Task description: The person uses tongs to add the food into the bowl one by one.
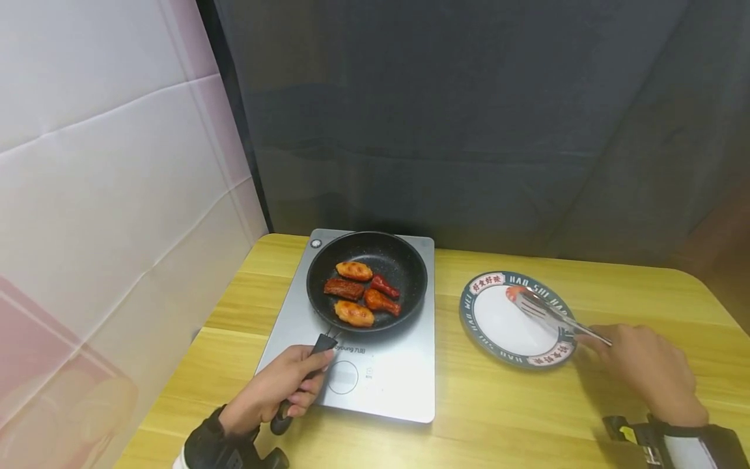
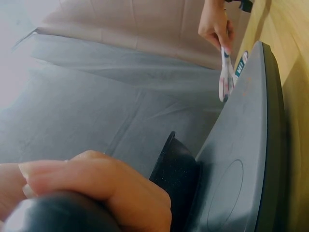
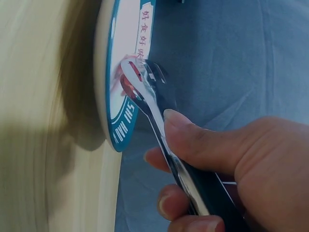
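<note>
My left hand point(image 1: 299, 378) grips the black handle point(image 1: 323, 343) of a frying pan point(image 1: 410, 260). In the pan lie several pieces of cooked meat: two wing pieces point(image 1: 354, 314), a dark rib-like slab point(image 1: 344, 288) and two drumsticks point(image 1: 381, 301). My right hand point(image 1: 638, 365) holds metal tongs point(image 1: 547, 312) over a round white plate point(image 1: 498, 326) with a green lettered rim. Between the tips of the tongs is a small orange-pink piece of food point(image 1: 513, 292), close over the plate and partly hidden by the metal. In the right wrist view, thumb and fingers wrap the tongs point(image 3: 157, 116).
Under the pan is a silver induction cooker point(image 1: 398, 384) on a yellow wooden table point(image 1: 457, 417). A dark grey cloth point(image 1: 469, 130) hangs behind the table, and a pale panel point(image 1: 117, 163) stands along the left side. The plate sits right of the cooker.
</note>
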Tool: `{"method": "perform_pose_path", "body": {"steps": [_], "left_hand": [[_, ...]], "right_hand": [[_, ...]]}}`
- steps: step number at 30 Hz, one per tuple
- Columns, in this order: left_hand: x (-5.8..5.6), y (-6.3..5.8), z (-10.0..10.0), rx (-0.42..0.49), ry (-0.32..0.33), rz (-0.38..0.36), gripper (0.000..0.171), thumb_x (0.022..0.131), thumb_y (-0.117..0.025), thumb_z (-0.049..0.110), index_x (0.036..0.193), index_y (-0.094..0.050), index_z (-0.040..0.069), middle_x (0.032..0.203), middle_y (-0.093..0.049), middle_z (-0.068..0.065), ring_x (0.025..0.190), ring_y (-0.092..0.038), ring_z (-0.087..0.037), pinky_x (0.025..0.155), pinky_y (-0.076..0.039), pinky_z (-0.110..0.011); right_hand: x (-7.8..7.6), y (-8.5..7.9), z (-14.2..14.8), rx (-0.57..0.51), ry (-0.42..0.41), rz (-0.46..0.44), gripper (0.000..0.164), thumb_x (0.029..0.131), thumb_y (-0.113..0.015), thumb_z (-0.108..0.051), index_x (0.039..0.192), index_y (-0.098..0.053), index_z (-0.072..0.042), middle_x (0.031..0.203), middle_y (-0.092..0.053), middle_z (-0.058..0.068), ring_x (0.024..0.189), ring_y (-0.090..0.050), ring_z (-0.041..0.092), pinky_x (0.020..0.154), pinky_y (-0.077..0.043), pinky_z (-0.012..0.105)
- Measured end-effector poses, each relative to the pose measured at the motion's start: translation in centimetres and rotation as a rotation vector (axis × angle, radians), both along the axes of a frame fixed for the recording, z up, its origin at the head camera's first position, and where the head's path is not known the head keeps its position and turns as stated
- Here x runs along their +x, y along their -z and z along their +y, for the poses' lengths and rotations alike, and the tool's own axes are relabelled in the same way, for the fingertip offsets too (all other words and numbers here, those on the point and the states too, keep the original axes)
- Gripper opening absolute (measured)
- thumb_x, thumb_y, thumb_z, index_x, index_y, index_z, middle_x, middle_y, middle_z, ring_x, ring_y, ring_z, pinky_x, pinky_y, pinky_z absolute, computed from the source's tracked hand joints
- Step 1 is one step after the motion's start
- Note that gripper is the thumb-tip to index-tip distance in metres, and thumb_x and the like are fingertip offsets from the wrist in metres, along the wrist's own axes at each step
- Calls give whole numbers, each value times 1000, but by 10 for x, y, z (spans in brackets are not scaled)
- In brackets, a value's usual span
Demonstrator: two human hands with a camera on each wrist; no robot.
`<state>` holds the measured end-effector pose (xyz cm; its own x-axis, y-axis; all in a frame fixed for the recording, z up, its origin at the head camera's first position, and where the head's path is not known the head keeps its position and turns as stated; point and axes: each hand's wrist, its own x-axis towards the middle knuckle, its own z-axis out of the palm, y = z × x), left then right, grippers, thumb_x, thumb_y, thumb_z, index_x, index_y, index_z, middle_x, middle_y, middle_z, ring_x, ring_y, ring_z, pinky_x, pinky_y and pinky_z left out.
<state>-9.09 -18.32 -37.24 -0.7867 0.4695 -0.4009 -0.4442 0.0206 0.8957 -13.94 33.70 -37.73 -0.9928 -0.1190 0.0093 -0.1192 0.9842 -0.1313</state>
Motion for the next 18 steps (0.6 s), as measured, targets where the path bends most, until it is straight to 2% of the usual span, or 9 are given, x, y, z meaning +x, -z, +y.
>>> {"method": "perform_pose_path", "body": {"steps": [4, 9, 12, 18], "left_hand": [[0, -1, 1, -1, -5, 1, 30, 101, -48, 27, 81, -38, 7, 56, -27, 5, 38, -22, -4, 32, -23, -19], [0, -1, 1, -5, -8, 4, 30, 102, -47, 26, 81, -37, 7, 56, -27, 5, 38, -22, -4, 31, -22, -19], [0, -1, 1, -5, -8, 6, 29, 102, -46, 25, 81, -37, 7, 56, -27, 5, 38, -22, -4, 31, -22, -19], [1, -1, 1, 2, -6, 5, 29, 102, -45, 24, 80, -36, 7, 56, -27, 5, 39, -22, -4, 32, -22, -18]], "right_hand": [[-2, -1, 0, -1, -28, 27, 52, 92, -54, -56, 114, -70, -11, 79, -63, 14, 65, -57, 30, 40, -39, 40], [-5, -10, -7, -22, -69, 116, 42, 92, -58, -49, 112, -71, -14, 74, -59, 12, 62, -55, 30, 37, -35, 39], [-8, -21, -15, -29, -90, 169, 40, 91, -61, -47, 111, -72, -15, 73, -60, 13, 61, -57, 30, 36, -35, 39], [-12, -47, -38, 23, -131, 231, 38, 91, -61, -48, 110, -72, -17, 63, -52, 3, 53, -46, 21, 35, -29, 33]]}}
